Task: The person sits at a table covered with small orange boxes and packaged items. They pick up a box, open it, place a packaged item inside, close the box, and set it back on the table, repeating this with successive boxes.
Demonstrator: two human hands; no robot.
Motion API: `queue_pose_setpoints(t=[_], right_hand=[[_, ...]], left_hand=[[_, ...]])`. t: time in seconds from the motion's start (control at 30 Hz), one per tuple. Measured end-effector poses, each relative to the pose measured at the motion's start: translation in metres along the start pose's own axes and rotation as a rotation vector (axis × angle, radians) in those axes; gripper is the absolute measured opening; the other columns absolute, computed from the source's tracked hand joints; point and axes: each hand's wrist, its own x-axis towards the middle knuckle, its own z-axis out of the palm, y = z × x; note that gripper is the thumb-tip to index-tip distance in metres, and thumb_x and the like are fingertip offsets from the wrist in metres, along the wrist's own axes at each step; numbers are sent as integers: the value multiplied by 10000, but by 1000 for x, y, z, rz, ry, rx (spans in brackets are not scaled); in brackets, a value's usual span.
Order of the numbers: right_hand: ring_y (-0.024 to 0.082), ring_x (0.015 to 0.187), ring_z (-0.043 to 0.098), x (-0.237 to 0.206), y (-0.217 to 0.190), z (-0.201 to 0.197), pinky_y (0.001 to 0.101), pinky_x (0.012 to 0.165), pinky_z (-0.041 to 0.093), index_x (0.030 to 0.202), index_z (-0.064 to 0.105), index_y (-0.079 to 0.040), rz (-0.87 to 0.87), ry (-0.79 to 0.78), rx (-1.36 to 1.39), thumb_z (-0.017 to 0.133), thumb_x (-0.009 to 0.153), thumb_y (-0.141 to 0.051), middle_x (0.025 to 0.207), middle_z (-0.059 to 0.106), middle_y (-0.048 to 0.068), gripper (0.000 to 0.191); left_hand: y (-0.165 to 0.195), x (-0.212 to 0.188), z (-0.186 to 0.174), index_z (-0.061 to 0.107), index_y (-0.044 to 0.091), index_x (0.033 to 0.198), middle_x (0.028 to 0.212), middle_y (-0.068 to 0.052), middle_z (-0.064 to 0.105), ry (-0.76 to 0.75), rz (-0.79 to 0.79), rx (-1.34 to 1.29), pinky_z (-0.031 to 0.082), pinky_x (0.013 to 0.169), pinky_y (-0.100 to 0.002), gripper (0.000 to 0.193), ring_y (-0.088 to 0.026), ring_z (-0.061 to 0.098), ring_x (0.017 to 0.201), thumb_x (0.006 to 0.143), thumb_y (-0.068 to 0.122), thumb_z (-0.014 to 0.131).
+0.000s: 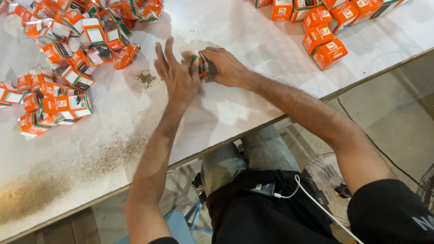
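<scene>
— What did the person have hold of?

— 1 small orange carton (204, 64), pinched between both hands out toward the middle of the white table (253, 40), well in from its near edge. The right hand (226, 68) was curled tight round the carton's right side, fingers closed on it. The left hand (177, 74) pressed against its left side with the thumb, while the other fingers were splayed wide and lifted off the surface.

— And round about?

— Just left of the left hand sat a little smear of brown powder (145, 78), and 1 loose orange carton (125, 56) lay near it. Beyond that, the far left corner and left edge held a heap of flattened orange-and-white cartons (68, 49), jumbled every way. Toward the far right corner stood the made-up orange boxes (325, 34), closed and squared, well apart from the hands. A wider dusting of brown powder (68, 176) ran along the near left edge.

— Below the table?

— A white cable (312, 199) crossed the person's dark lap, plugged into a small black device (264, 189).
</scene>
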Motion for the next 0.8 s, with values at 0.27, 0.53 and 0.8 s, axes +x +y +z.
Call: queue_pose_setpoints(t=[0.27, 0.53, 0.8], right_hand=[[404, 1046, 628, -1, -13, -7, 473, 853, 499, 1264, 499, -38, 80, 26, 155, 887, 771, -192, 1099, 660, 166, 646], [400, 1106, 651, -5, -12, -2, 475, 935, 517, 1339, 575, -67, 26, 35, 2, 885, 831, -146, 1215, 696, 151, 600], [402, 1156, 643, -9, -3, 5, 458, 963, 526, 1295, 629, -60, -28, 51, -62, 868, 806, -90, 1331, 667, 146, 546]], left_hand=[[1, 6, 9, 454, -8, 1332, 1141, -140, 602, 66, -618, -729, 560, 606, -292, 561, -155, 648, 771, 856, 65, 742], [-14, 15, 15, 582, 14, 842, 751, -18, 592, -112, -603, -912, 440, 483, -297, 149, -86, 531, 616, 927, 30, 703], [-43, 14, -3, 719, 10, 944, 749, -52, 671, -370, -898, -1440, 596, 566, -305, 143, -109, 571, 547, 926, 140, 661]])
